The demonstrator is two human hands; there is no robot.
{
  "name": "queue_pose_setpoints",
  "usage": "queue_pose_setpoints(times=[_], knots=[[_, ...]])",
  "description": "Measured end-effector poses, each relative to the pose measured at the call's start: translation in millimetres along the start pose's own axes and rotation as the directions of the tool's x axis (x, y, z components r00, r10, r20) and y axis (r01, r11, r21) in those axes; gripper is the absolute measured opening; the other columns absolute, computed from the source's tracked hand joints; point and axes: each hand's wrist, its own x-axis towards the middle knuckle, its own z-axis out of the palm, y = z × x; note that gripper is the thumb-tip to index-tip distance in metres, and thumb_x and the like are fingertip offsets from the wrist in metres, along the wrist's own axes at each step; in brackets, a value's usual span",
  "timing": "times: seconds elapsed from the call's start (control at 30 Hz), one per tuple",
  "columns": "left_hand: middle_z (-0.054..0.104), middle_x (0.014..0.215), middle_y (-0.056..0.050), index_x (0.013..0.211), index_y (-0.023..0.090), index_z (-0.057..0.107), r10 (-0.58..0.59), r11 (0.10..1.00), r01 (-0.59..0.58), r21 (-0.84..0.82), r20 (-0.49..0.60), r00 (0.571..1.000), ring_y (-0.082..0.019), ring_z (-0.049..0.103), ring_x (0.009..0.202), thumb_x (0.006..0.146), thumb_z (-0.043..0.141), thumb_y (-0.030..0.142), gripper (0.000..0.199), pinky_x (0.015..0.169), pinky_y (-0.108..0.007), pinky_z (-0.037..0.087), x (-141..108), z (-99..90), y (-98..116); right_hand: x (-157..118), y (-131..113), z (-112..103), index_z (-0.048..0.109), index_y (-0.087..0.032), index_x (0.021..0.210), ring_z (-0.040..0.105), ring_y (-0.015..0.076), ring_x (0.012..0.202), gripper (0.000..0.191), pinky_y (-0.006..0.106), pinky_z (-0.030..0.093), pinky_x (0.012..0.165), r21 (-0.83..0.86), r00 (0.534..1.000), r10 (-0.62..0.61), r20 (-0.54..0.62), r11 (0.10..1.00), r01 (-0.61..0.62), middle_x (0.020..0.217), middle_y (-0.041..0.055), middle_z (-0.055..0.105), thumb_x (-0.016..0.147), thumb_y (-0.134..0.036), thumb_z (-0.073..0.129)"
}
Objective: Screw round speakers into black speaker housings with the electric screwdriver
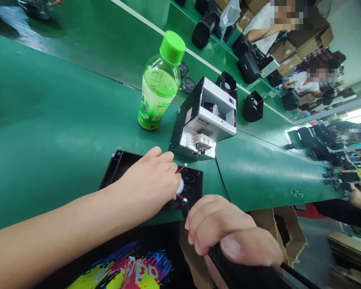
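Observation:
My left hand (155, 178) is closed over a black rectangular panel (195, 176) on the green table, its fingers curled down at a round pale part (179, 186). What those fingers hold, if anything, is hidden. Two red wires with white plugs (185, 199) stick out beside them. My right hand (231, 233), nearer the camera, wraps round a black handheld tool (243, 265), whose tip end points at the panel's near edge. Just beyond the panel stands a silver and black machine (210, 120) with a slot and a metal front.
A bottle with a green cap (161, 84) stands left of the machine. Behind are round speakers (188, 84) and black housings (253, 106). Cardboard boxes (291, 237) sit below the table's near edge. Several people work farther off, and a co-worker's hand (359, 198) shows at the right.

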Motion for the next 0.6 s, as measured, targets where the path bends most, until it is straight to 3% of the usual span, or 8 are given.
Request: queue_pose_setpoints(times=[0.1, 0.2, 0.3, 0.4, 0.5, 0.6], knots=[[0.082, 0.084, -0.005, 0.094, 0.023, 0.089, 0.015, 1.0, -0.015, 0.005, -0.003, 1.0, -0.031, 0.07, 0.099, 0.098, 0.11, 0.026, 0.021, 0.087, -0.048, 0.036, 1.9, 1.6, 1.7, 0.9, 3.9, -2.4, 0.083, -0.033, 0.12, 0.08, 0.0184, 0.06, 0.029, 0.037, 0.075, 0.073, -0.081, 0.997, -0.08, 0.015, 0.993, 0.081, 0.074, -0.0054, 0.08, 0.137, -0.037, 0.059], [0.082, 0.083, -0.006, 0.091, 0.023, 0.088, 0.034, 0.999, -0.034, 0.011, -0.001, 0.999, -0.03, 0.069, 0.098, 0.098, 0.108, 0.021, 0.022, 0.086, -0.047, 0.034, 4.3, 1.9, 2.6, -1.7, 18.9, 1.1, 0.075, -0.029, 0.1, 0.082, 0.0172, 0.06, 0.04, 0.037, 0.075, 0.074, -0.085, 0.988, -0.122, 0.098, 0.988, 0.13, 0.073, -0.005, 0.082, 0.137, -0.037, 0.06], [0.082, 0.082, -0.006, 0.09, 0.022, 0.088, 0.046, 0.999, -0.046, 0.017, 0.0, 0.999, -0.029, 0.068, 0.097, 0.099, 0.108, 0.021, 0.023, 0.084, -0.047, 0.032, 5.5, 0.8, 3.2, -7.8, 41.5, 18.6, 0.073, -0.032, 0.102, 0.068, 0.0158, 0.047, 0.031, 0.035, 0.062, 0.057, -0.004, 0.969, -0.247, -0.024, 0.969, 0.247, 0.066, -0.0086, 0.073, 0.132, -0.037, 0.069], [0.083, 0.083, -0.006, 0.091, 0.022, 0.089, 0.05, 0.998, -0.05, 0.024, 0.006, 0.999, -0.029, 0.069, 0.098, 0.097, 0.11, 0.021, 0.022, 0.083, -0.047, 0.032, 5.7, -0.1, 3.4, -13.1, 56.3, 38.8, 0.069, -0.034, 0.101, 0.054, 0.0155, 0.042, 0.023, 0.036, 0.049, 0.051, -0.011, 0.934, -0.275, -0.23, 0.96, 0.28, 0.063, -0.01, 0.065, 0.122, -0.037, 0.078], [0.083, 0.083, -0.006, 0.092, 0.022, 0.09, 0.055, 0.998, -0.055, 0.03, 0.017, 0.998, -0.029, 0.069, 0.098, 0.099, 0.11, 0.023, 0.021, 0.083, -0.047, 0.031, 6.2, 0.1, 3.4, -12.7, 54.1, 44.3, 0.071, -0.034, 0.107, 0.051, 0.0125, 0.043, 0.015, 0.033, 0.05, 0.053, -0.04, 0.905, -0.306, -0.294, 0.95, 0.309, 0.067, -0.0106, 0.064, 0.119, -0.034, 0.081], [0.082, 0.082, -0.006, 0.091, 0.022, 0.09, 0.056, 0.998, -0.057, 0.035, 0.032, 0.998, -0.028, 0.069, 0.098, 0.1, 0.109, 0.024, 0.021, 0.082, -0.047, 0.03, 7.0, 1.1, 3.0, -7.5, 44.0, 35.1, 0.082, -0.031, 0.117, 0.061, 0.0136, 0.048, 0.006, 0.032, 0.061, 0.059, -0.031, 0.922, -0.287, -0.261, 0.957, 0.289, 0.069, -0.0086, 0.07, 0.12, -0.029, 0.078]])
